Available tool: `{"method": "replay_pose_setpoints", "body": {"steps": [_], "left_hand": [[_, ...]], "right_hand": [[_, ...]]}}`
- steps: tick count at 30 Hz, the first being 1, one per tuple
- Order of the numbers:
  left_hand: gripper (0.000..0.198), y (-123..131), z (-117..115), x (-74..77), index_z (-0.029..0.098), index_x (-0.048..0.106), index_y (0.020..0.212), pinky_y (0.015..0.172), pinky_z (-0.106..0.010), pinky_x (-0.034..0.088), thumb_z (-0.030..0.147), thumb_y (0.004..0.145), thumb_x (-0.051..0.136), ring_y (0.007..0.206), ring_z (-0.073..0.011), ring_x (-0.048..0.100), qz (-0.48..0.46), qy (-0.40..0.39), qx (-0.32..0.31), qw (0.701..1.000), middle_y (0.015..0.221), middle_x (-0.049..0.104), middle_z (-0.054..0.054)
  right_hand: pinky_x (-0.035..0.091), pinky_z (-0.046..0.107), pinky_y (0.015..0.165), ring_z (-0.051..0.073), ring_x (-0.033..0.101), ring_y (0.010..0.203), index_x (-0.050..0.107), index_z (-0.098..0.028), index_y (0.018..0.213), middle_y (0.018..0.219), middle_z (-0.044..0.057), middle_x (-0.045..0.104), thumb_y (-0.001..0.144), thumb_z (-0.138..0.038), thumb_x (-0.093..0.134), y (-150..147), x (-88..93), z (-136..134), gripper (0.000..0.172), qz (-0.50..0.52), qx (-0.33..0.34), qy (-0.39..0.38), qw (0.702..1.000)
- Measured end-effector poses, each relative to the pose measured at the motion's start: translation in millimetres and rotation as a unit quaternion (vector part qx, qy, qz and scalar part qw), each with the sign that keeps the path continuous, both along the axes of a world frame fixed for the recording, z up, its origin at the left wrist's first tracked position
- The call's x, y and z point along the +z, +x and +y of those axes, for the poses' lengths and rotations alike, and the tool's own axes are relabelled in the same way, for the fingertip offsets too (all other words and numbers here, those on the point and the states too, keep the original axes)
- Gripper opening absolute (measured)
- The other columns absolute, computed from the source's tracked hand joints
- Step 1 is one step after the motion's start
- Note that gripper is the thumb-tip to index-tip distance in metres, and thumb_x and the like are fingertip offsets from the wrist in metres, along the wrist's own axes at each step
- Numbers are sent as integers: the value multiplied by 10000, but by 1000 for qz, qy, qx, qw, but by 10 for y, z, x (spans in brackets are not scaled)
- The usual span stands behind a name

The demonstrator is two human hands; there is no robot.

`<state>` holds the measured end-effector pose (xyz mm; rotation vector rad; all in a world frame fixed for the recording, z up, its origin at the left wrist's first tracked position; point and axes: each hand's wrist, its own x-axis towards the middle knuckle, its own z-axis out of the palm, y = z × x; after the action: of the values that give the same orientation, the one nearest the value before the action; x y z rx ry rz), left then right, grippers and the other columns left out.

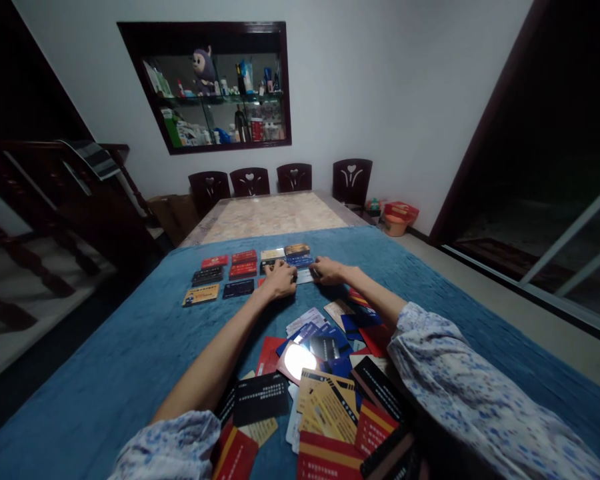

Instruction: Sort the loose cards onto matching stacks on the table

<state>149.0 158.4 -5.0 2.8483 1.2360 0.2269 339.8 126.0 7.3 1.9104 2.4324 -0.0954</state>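
Observation:
Both hands reach to the front right end of rows of stacked cards. A whitish card (306,276) lies low over the blue cloth between them. My left hand (280,280), fingers bent, grips its left edge and partly covers a red card and a black card behind. My right hand (329,271) has its fingers closed at the card's right edge. Just beyond is a blue card stack (299,261), with a gold-brown stack (297,249) behind it. To the left are red stacks (243,270), a black stack (207,276), a dark card (239,288) and a yellow card (201,295).
A loose, overlapping heap of cards (325,400) spreads close to me under my forearms. The blue cloth (130,353) covers the near part of the table; its bare patterned top (280,215) shows beyond. Dark chairs (250,181) stand at the far end.

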Motion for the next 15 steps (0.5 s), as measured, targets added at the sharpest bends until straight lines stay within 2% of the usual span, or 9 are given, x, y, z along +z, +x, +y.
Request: {"method": "replay_pose_setpoints", "body": {"steps": [8, 15], "left_hand": [[185, -1, -66, 46, 210, 665, 960, 957, -539, 348, 211, 817, 547, 1227, -326, 423, -5, 22, -3, 1000, 1141, 646, -115], [195, -27, -146, 63, 200, 668, 988, 995, -549, 313, 174, 839, 545, 1272, -335, 390, -11, 70, -40, 997, 1179, 633, -116]], "right_hand": [[455, 308, 877, 278, 565, 1146, 596, -185, 1322, 1244, 158, 604, 867, -310, 655, 214, 2, -214, 475, 20, 9, 55, 998], [431, 339, 859, 278, 527, 1151, 640, -210, 1280, 1250, 134, 612, 920, -267, 562, 456, -7, -557, 373, 21, -6, 79, 997]]}}
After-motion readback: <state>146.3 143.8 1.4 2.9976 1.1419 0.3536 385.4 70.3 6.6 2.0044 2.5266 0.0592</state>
